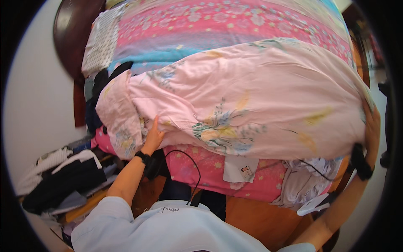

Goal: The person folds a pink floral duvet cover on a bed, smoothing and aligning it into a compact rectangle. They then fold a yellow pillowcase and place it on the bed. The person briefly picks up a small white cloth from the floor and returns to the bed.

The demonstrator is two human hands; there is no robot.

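A pale pink floral quilt [277,94] lies bunched in a long shape across the near side of a bed with a pink and blue flowered sheet [220,19]. My left hand [154,135] rests at the quilt's left part, its index finger extended; whether the other fingers grip cloth, I cannot tell. At the quilt's far right end, my right hand [372,126] lies along the edge, palm side hidden, so a grip on the fabric cannot be made out. The quilt's left end is folded over near dark clothing [100,82].
Piled clothes [66,186] stand at the lower left. A white paper with a small photo card [241,170] and a crumpled light garment [302,179] lie on the bed's near edge. A black cable [198,170] hangs before me. A dark wooden headboard [70,34] is at upper left.
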